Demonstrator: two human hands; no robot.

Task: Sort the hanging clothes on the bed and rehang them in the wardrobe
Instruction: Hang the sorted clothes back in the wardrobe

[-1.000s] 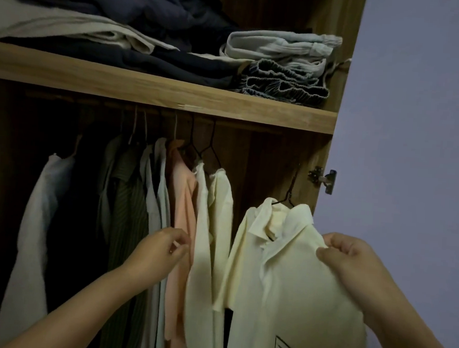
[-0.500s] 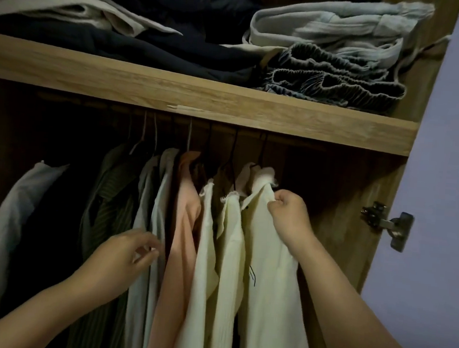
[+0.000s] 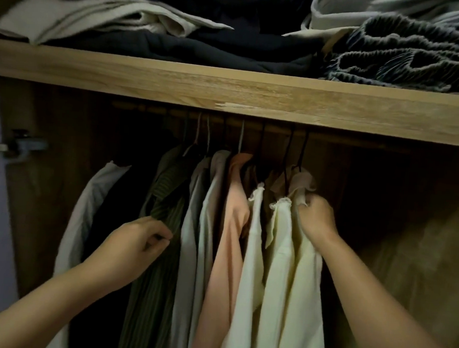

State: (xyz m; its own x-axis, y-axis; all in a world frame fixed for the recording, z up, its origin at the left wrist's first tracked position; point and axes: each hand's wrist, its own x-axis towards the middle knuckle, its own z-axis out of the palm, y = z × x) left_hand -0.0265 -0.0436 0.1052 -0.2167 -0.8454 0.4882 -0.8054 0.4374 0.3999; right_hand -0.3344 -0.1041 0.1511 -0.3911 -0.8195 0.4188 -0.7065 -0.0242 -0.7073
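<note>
So the wardrobe [image 3: 255, 99] is pretty stuffed; top shelf holds folded clothes [image 3: 156, 33]; below hang a white top [image 3: 84, 218], then a green striped shirt [image 3: 160, 250] right by the left hand [image 3: 133, 246], fingers loosely curled, can't tell if they pinch it; a peach shirt [image 3: 231, 242]; the right hand [image 3: 316, 218] grips the cream shirt [image 3: 299, 287] at its collar, hanging last on the right.

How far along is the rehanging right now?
Done: several shirts already hang on the rail, including a peach shirt and a green striped shirt. In hand: the right hand grips the collar of the pale cream shirt at the row's right end; the left hand pinches the striped shirt. Left: the bed is out of view, so unknown.
</note>
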